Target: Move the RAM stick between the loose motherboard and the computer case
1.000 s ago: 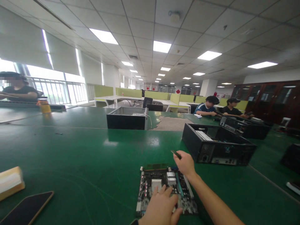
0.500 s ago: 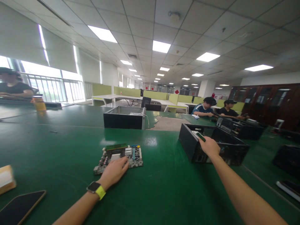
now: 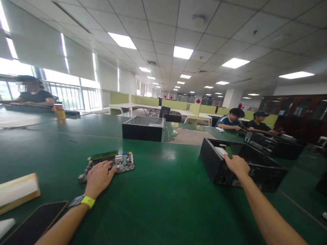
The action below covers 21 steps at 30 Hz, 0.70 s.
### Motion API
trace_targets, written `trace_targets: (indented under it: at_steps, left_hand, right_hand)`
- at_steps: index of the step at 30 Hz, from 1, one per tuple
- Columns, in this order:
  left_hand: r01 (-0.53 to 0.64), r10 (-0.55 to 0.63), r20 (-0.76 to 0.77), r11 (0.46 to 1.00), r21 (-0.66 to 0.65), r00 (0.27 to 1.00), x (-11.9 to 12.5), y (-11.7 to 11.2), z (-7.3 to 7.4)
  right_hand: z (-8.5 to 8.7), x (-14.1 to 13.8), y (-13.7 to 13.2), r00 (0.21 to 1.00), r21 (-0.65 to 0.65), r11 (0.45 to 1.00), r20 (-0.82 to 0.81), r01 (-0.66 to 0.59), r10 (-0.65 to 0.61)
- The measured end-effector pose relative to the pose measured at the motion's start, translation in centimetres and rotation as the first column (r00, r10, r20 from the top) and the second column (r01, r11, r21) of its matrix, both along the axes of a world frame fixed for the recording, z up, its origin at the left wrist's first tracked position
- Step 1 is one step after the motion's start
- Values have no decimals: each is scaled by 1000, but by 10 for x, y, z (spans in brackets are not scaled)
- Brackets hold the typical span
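Observation:
On the green table lies a motherboard (image 3: 125,163) with a green memory module (image 3: 104,155) along its far edge. My left hand (image 3: 100,175) is over the board, with curved fingers on its middle and the thumb toward its near side; the palm hides part of it. Between the closed fingers of my right hand (image 3: 237,166) is a green memory module (image 3: 229,152), tilted upward. That hand is at the near rim of a black computer case (image 3: 208,160), whose top is open. Inside the case, a pale, flat part (image 3: 220,152) shows near the module.
Farther back stands another computer case (image 3: 143,132), near a worn patch (image 3: 190,136) of tabletop. Left are a tan block (image 3: 20,192), a dark flat device (image 3: 38,221) and an amber jar (image 3: 60,111). People sit beyond, two beside another case (image 3: 276,144).
My left hand and the motherboard have moved left across the table together. The module in my right hand has tipped more upright over the case. The view has turned slightly left.

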State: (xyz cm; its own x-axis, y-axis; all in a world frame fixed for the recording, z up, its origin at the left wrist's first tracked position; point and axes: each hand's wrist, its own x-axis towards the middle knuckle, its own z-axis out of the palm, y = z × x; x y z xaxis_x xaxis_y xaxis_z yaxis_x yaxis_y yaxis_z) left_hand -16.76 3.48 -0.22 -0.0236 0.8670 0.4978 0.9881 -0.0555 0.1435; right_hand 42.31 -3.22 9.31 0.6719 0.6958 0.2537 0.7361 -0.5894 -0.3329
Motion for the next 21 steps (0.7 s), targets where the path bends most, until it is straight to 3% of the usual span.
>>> trace_targets:
  at_steps: [3, 7, 11, 16, 19, 21]
  left_hand:
    - [-2, -1, 43, 997, 73, 999, 9, -1, 6]
    - [106, -125, 99, 979, 174, 987, 37, 1, 24]
    - [280, -319, 136, 928, 245, 938, 79, -6, 55]
    - [468, -526, 184, 837, 282, 830, 142, -29, 102]
    - [658, -685, 172, 728, 192, 708, 178, -46, 126]
    - [824, -822, 122, 564, 51, 556, 196, -58, 139]
  right_hand:
    - [-2, -28, -13, 997, -11, 999, 56, -50, 50]
    - [-1, -87, -41, 986, -28, 996, 141, -83, 86]
    - [5, -160, -77, 957, -53, 979, 204, -199, 206]
    - [10, -246, -122, 888, -31, 919, 245, -394, 389]
    - [11, -283, -142, 876, -22, 895, 193, -446, 441]
    - [10, -299, -152, 868, -21, 880, 153, -475, 472]
